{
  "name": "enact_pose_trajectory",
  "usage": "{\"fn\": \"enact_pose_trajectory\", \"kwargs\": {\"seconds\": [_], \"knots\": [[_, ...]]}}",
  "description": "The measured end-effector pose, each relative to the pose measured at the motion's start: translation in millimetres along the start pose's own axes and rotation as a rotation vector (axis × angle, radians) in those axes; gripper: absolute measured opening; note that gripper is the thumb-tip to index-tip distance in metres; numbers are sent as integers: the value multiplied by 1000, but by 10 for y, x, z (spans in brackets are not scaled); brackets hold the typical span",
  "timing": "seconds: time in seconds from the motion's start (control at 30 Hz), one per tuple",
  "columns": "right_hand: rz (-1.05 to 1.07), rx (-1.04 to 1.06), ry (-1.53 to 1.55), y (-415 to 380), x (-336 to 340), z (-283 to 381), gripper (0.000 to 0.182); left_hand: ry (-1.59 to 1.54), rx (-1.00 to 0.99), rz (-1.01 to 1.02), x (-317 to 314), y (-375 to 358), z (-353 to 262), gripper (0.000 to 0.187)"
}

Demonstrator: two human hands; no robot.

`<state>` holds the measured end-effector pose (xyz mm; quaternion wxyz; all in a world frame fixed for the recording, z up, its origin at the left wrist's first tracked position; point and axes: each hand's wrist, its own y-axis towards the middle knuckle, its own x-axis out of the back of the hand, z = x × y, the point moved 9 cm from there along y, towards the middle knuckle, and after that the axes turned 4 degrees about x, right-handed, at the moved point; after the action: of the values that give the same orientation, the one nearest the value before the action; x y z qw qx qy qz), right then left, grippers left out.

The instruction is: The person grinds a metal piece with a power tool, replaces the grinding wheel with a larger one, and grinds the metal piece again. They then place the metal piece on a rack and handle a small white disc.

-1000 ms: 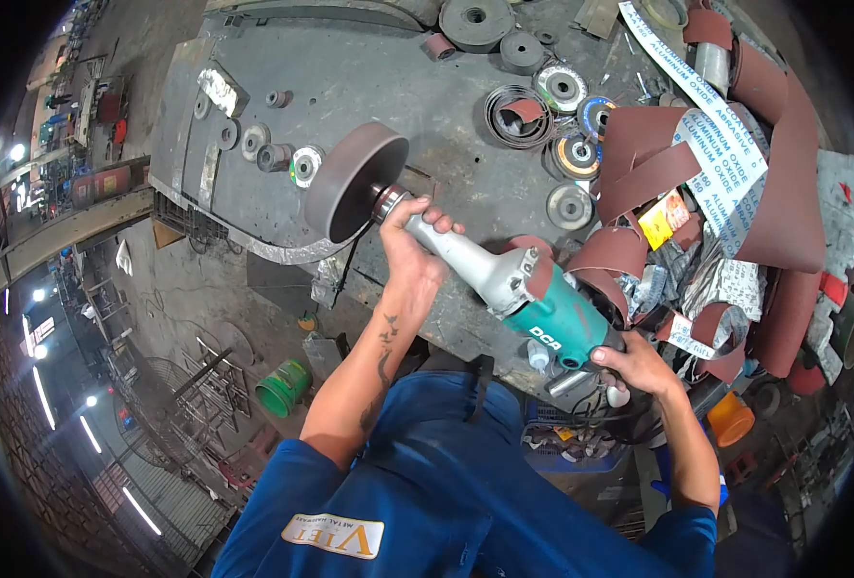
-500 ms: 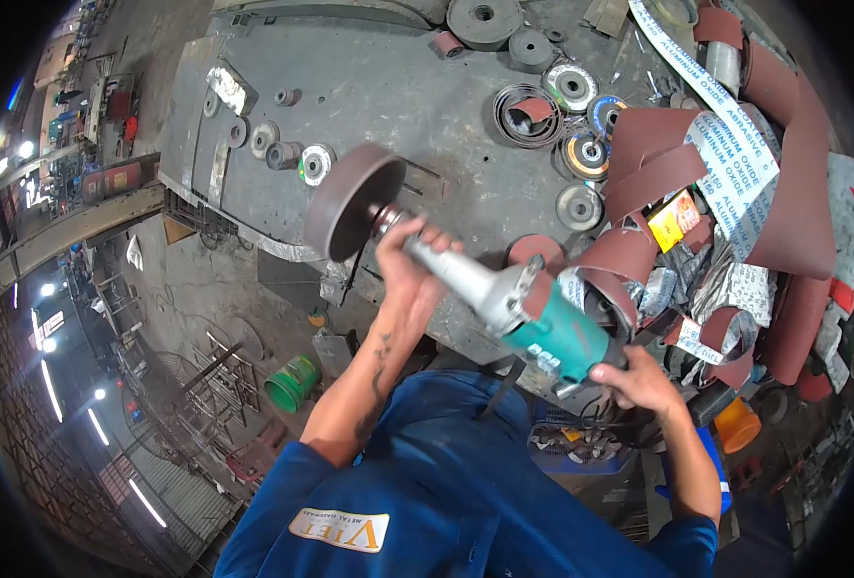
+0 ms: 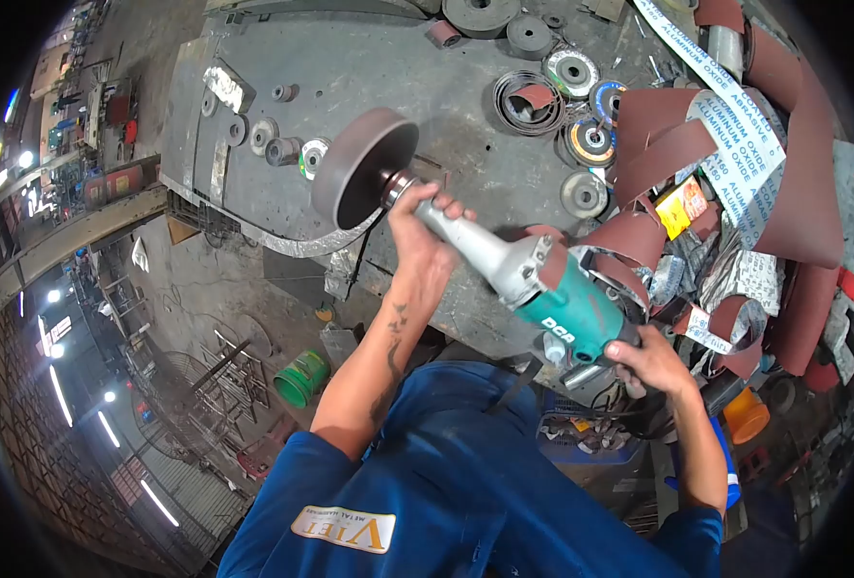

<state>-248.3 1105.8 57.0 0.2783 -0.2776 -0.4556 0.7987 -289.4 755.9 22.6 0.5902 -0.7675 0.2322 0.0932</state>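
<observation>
A green and silver straight grinder (image 3: 571,308) is held across my body above the workbench. My left hand (image 3: 425,229) wraps round its silver neck, just behind the spindle. On the spindle sits a wide brown abrasive drum (image 3: 367,171), tilted toward the upper left and slightly blurred. My right hand (image 3: 653,361) is closed round the dark rear end of the grinder, beside its switch area. The fingers' undersides are partly hidden there.
The metal workbench (image 3: 388,77) carries several flap discs (image 3: 571,72), small wheels (image 3: 265,135) and a coiled strip (image 3: 528,101). Brown abrasive sheets (image 3: 802,193) pile up at right. Below stand a blue crate (image 3: 591,453) and green bucket (image 3: 302,378); a fan (image 3: 191,395) is at lower left.
The grinder and both hands have shifted slightly right in view. The abrasive drum end has risen a little, while the rear end hardly moved. Both grips stay the same.
</observation>
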Motion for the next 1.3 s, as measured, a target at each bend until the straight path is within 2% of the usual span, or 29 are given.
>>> {"fn": "enact_pose_trajectory", "kwargs": {"seconds": [0.1,0.3,0.43,0.53,0.7,0.83,0.9,1.03,1.13,1.23,1.3], "knots": [[9,12,-8,37,-4,-54,60,19,-7,39,-72,17,11,13],[89,-39,-56,33,-137,-116,60,-1,-48,-53,351,-128,-55,13],[5,0,-59,49,56,11,59,6,-31,-41,1,1,1,17],[11,14,-48,60,23,-16,58,-1,-36,-14,60,5,0,17],[81,-22,-59,21,-135,-34,56,3,-65,-90,338,-146,-52,15],[-12,3,-60,59,59,-7,59,7,-28,-35,-1,19,2,15],[34,26,-52,77,29,30,59,9,-25,-15,-6,31,5,14],[89,9,-66,1,-178,7,56,-3,-49,-31,366,-159,-55,15],[128,-53,-145,-56,-306,-41,62,-71,-55,-66,754,-419,-108,14],[175,-34,-167,-1,-341,-212,58,-115,-59,-69,844,-524,-104,16],[132,-25,-119,-24,-269,-71,56,-53,-63,-55,674,-427,-102,14]]}}
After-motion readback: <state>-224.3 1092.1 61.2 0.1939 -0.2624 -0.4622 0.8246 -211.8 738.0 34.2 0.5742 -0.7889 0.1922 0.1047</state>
